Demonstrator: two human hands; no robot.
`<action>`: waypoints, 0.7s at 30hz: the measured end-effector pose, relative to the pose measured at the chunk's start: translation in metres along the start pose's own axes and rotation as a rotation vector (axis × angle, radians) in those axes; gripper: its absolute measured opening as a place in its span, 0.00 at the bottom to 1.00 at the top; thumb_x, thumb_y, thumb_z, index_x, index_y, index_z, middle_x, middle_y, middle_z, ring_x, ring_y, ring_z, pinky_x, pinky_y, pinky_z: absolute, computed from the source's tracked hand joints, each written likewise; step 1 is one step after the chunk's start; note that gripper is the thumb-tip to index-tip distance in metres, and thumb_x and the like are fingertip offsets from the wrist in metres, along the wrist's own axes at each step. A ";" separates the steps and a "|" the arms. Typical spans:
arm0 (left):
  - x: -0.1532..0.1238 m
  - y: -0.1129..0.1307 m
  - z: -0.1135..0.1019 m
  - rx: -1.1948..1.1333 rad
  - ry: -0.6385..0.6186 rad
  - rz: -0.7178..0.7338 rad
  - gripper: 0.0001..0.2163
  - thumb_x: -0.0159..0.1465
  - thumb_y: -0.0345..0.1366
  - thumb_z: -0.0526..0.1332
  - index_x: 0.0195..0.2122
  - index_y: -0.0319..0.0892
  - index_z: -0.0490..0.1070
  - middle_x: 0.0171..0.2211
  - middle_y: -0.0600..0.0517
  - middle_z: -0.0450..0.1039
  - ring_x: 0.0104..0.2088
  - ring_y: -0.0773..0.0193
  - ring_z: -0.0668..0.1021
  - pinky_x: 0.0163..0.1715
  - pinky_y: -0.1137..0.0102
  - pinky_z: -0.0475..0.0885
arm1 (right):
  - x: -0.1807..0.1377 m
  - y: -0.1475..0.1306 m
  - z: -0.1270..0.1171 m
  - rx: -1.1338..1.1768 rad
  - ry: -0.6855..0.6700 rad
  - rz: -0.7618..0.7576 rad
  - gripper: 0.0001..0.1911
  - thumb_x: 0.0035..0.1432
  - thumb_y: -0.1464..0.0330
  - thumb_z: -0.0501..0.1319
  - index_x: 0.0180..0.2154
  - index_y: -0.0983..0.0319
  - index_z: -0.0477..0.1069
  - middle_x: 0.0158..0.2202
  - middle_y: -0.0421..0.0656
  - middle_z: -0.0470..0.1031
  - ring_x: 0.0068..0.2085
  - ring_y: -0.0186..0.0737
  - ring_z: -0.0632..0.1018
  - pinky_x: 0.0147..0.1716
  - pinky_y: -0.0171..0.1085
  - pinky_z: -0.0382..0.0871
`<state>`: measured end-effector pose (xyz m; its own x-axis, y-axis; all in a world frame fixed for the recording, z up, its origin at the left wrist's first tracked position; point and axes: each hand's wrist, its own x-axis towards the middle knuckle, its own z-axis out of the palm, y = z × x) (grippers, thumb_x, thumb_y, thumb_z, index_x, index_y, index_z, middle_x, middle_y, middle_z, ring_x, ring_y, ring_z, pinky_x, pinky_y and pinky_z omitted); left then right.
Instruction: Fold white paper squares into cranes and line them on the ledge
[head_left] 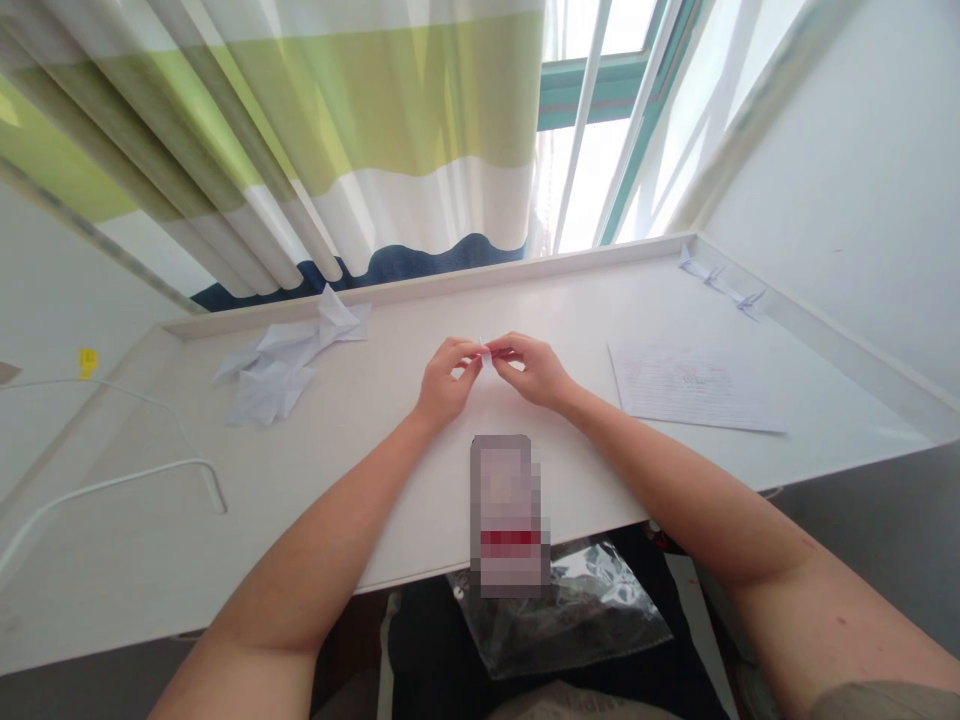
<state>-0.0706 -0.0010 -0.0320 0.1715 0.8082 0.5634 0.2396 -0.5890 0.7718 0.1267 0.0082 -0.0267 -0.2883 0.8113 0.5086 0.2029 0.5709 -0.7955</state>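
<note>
Between my two hands is a small piece of folded white paper, held above the middle of the white desk. My left hand pinches its left side with thumb and fingers. From the right, the fingertips of my right hand close on the same paper. Much of the paper is hidden by the fingers, so its exact folded shape cannot be made out. Nearer to me, below the hands, is a pixelated upright rectangular object at the desk's front edge.
Loose folded white papers lie in a heap at the left. Small folded paper figures stand along the right back rim. A stack of lined paper lies at the right. A white cable curves at the left; a clear plastic bag rests on my lap.
</note>
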 end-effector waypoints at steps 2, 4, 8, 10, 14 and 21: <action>0.000 0.001 -0.002 -0.003 -0.011 0.001 0.05 0.71 0.39 0.67 0.43 0.48 0.83 0.44 0.49 0.81 0.45 0.62 0.83 0.44 0.67 0.81 | 0.000 0.000 -0.001 0.021 -0.008 0.016 0.07 0.64 0.65 0.66 0.42 0.58 0.81 0.42 0.45 0.85 0.42 0.42 0.85 0.49 0.48 0.84; 0.000 0.001 -0.003 -0.012 -0.024 -0.006 0.06 0.71 0.38 0.67 0.43 0.48 0.84 0.44 0.49 0.82 0.45 0.62 0.83 0.44 0.67 0.80 | 0.000 0.002 -0.002 0.028 -0.006 0.024 0.07 0.64 0.62 0.67 0.41 0.58 0.81 0.41 0.45 0.86 0.40 0.42 0.85 0.47 0.48 0.85; -0.001 -0.001 -0.006 -0.018 -0.059 -0.026 0.08 0.71 0.40 0.67 0.47 0.49 0.84 0.47 0.48 0.84 0.45 0.62 0.84 0.46 0.66 0.81 | 0.001 0.004 -0.007 -0.016 -0.002 -0.007 0.06 0.65 0.63 0.67 0.39 0.57 0.80 0.39 0.43 0.85 0.39 0.41 0.84 0.46 0.47 0.84; -0.001 -0.001 -0.007 -0.010 -0.071 -0.030 0.08 0.72 0.41 0.67 0.48 0.49 0.84 0.47 0.48 0.84 0.45 0.61 0.84 0.46 0.65 0.81 | 0.001 0.004 -0.010 -0.062 -0.028 -0.053 0.06 0.68 0.64 0.65 0.40 0.57 0.80 0.40 0.43 0.84 0.40 0.41 0.83 0.45 0.45 0.82; -0.001 -0.003 -0.010 0.010 -0.043 0.019 0.09 0.73 0.43 0.67 0.47 0.48 0.85 0.44 0.48 0.85 0.45 0.62 0.84 0.45 0.66 0.81 | 0.000 0.002 -0.013 -0.145 -0.075 -0.153 0.07 0.72 0.65 0.63 0.41 0.57 0.80 0.40 0.44 0.83 0.41 0.41 0.82 0.43 0.43 0.80; 0.001 -0.004 -0.014 0.044 -0.014 0.182 0.06 0.73 0.40 0.68 0.44 0.47 0.85 0.42 0.48 0.85 0.42 0.62 0.85 0.43 0.67 0.80 | 0.000 0.001 -0.013 -0.210 -0.066 -0.237 0.08 0.75 0.67 0.62 0.43 0.56 0.80 0.42 0.44 0.84 0.42 0.41 0.83 0.44 0.42 0.79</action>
<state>-0.0850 0.0022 -0.0307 0.2291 0.6886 0.6880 0.2448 -0.7249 0.6439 0.1395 0.0107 -0.0228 -0.4094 0.6463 0.6440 0.3091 0.7624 -0.5685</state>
